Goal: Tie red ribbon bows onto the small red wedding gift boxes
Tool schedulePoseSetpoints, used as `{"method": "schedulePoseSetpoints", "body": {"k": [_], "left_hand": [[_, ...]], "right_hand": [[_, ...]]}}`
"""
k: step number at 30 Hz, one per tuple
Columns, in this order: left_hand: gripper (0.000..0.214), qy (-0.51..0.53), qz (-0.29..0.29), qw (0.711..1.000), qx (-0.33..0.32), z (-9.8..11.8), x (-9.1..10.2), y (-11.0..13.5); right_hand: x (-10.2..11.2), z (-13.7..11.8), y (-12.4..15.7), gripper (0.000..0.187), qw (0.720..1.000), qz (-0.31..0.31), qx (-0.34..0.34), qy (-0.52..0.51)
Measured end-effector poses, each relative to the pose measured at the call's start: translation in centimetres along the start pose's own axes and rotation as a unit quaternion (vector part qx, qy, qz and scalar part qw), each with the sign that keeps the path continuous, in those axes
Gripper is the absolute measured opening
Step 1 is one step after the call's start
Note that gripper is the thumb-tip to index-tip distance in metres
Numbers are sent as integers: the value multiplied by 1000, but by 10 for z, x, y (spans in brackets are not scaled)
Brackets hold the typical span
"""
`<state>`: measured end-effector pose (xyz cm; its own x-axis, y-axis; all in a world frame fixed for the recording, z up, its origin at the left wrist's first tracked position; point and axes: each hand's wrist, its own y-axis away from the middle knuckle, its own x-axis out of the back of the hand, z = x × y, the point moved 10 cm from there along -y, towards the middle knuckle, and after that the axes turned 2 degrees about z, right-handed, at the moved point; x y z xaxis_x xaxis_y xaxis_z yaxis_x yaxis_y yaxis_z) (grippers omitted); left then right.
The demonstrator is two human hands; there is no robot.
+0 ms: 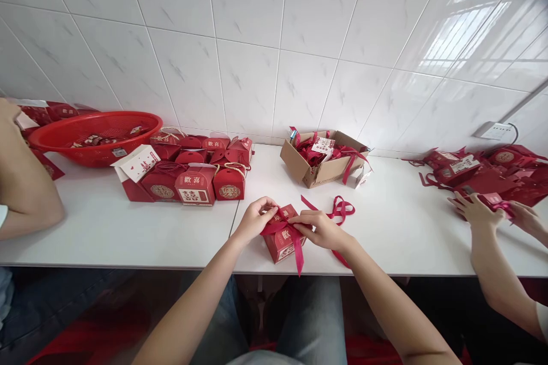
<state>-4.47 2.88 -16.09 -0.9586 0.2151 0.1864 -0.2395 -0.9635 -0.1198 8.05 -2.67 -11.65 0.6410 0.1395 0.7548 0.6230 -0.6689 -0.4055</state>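
Observation:
A red gift box (278,245) with gold lettering sits near the table's front edge, right in front of me. Across its top lies a dark red ribbon (298,251), looped like a bow, with one tail hanging down the front. My left hand (258,218) pinches the ribbon at the box's upper left. From the right, my right hand (319,228) has its fingers pressed together on the ribbon near the knot. A second length of red ribbon (342,209) lies curled on the table just beyond my right hand and runs under my wrist.
A cardboard box (314,174) of ribbons and tags stands by the wall. Several red gift boxes (194,185) are grouped left, beside a red plastic basket (98,151). At right, a co-worker's hands (482,211) hold a red box near a pile (505,168). Another person's arm (25,182) is far left.

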Motion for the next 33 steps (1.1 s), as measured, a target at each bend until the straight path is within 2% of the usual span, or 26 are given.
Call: {"method": "schedulePoseSetpoints", "body": {"k": [11,19,25,29,33], "left_hand": [[15,-76,31,995,-47,6,3,0],[14,-89,61,992,-62,6,3,2],[11,-81,92,991,-51,-1,6,2],[11,-78,93,992,-33,-2,11,3],[28,-86,90,991,-58,17,18,9]], "right_hand": [[-20,-5,2,51,991,-75,14,111],[-23,-7,5,49,987,-80,24,136],[-28,-7,7,49,985,-108,24,134],[-19,-5,8,45,995,-71,1,72],[3,3,10,36,998,20,-61,-13]]}}
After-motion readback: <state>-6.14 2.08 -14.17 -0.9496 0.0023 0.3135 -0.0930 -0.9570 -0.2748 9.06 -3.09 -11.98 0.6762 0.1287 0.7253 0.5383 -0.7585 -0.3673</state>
